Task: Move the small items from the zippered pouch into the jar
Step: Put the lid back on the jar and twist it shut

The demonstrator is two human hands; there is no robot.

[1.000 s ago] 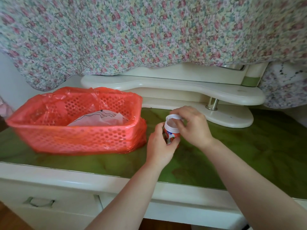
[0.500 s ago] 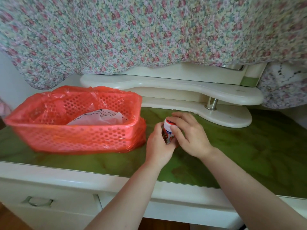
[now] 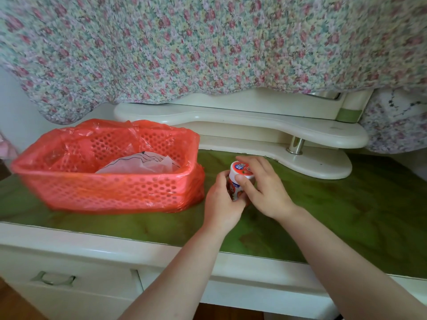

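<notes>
A small white jar (image 3: 235,187) with a red printed label stands on the green tabletop (image 3: 346,204), just right of the red basket. Its white lid (image 3: 240,171) with a red and blue print sits on top of it. My left hand (image 3: 223,204) wraps the jar's body from the left. My right hand (image 3: 263,188) grips the lid from the right, fingers curled over its rim. A pale pouch (image 3: 141,163) with dark line markings lies inside the basket. No loose small items show.
A red perforated basket (image 3: 108,188) lined with a red plastic bag stands at the left. A cream vanity shelf (image 3: 265,130) with a metal post (image 3: 295,146) runs along the back under a flowered cloth (image 3: 208,47). A drawer with a handle (image 3: 53,278) sits below the front edge.
A second ago my right hand held the lid tilted above the jar's mouth. It has since lowered the lid onto the jar and stays closed on it. My left hand kept its hold.
</notes>
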